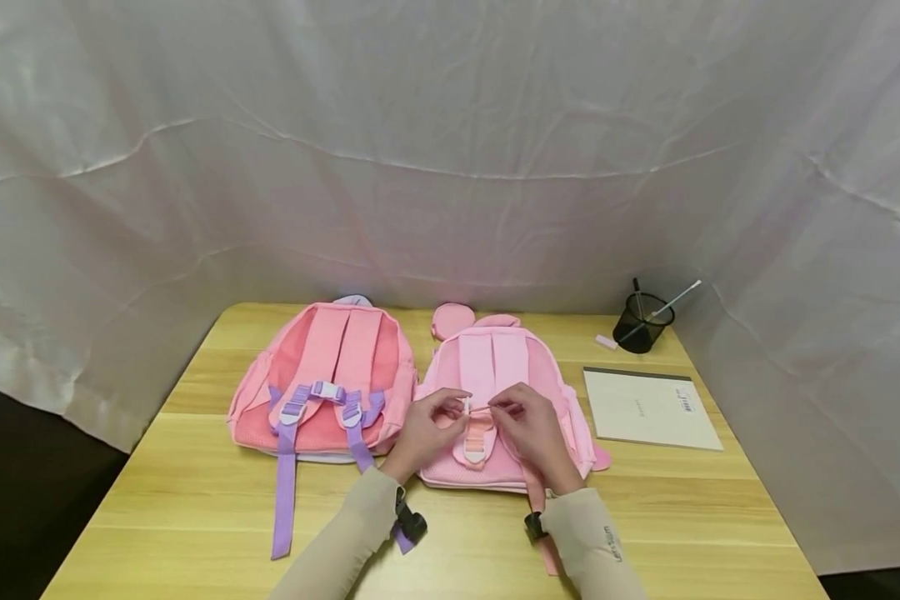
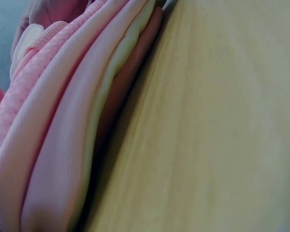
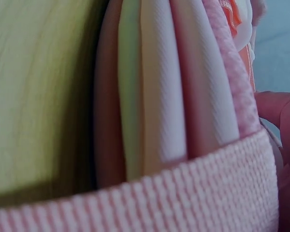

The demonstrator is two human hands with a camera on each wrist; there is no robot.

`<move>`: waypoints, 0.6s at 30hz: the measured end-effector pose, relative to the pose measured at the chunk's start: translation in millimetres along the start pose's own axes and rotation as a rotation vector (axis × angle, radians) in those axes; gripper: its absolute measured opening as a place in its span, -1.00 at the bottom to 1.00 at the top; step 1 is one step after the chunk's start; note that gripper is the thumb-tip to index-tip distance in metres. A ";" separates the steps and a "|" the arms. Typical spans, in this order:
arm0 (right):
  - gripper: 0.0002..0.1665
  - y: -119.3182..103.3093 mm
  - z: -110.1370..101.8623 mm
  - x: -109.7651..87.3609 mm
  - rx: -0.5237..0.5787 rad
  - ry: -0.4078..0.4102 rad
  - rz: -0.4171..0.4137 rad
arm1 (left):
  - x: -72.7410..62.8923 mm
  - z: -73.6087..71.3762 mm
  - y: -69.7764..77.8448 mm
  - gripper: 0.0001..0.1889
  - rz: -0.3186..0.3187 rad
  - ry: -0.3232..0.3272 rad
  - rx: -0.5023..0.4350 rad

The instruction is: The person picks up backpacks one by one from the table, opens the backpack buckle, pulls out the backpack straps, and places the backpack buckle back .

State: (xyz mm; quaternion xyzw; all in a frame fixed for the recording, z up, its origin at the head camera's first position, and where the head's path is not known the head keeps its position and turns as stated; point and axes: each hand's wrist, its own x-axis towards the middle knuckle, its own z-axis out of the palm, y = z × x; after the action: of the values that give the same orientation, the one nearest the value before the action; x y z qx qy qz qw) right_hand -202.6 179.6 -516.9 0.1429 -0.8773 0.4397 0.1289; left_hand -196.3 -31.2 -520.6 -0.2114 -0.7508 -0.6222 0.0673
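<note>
A light pink backpack (image 1: 487, 354) lies on the table with its shoulder straps facing up. Over its middle, my left hand (image 1: 426, 429) pinches a small white buckle (image 1: 467, 406) between thumb and fingers. Just to the right, my right hand (image 1: 534, 427) pinches the thin peach webbing strap (image 1: 482, 408) that meets the buckle. Below the hands, a white strap adjuster (image 1: 475, 456) rests on the pack. The left wrist view shows mostly the pack's layered side (image 2: 63, 125); in the right wrist view, pink webbing (image 3: 183, 193) crosses close to the camera.
Left of the hands lies a coral backpack (image 1: 318, 333) with purple straps, its chest buckle (image 1: 327, 391) joined. At the right are a notebook (image 1: 630, 408), a black mesh pen cup (image 1: 637, 329) and an eraser-like block (image 1: 606, 342). A pale curtain (image 1: 450, 208) hangs behind the table.
</note>
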 end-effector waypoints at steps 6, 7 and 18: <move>-0.83 -1.1 2.4 -1.6 0.012 0.003 -0.006 | -0.6 0.2 0.0 -0.64 -0.001 0.001 0.009; -0.82 -1.2 3.1 -1.8 0.012 0.002 -0.006 | -0.7 0.1 0.1 -0.64 -0.001 0.001 0.014; -0.92 -2.9 8.9 -0.9 0.037 -0.042 -0.022 | 1.9 2.2 -16.7 -0.61 -0.033 -0.026 0.065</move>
State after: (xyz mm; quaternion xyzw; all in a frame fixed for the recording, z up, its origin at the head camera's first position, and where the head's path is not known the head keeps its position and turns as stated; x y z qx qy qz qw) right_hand -201.6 170.9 -520.2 0.1640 -0.8699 0.4514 0.1126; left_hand -204.3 -31.0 -535.5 -0.2046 -0.7748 -0.5957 0.0539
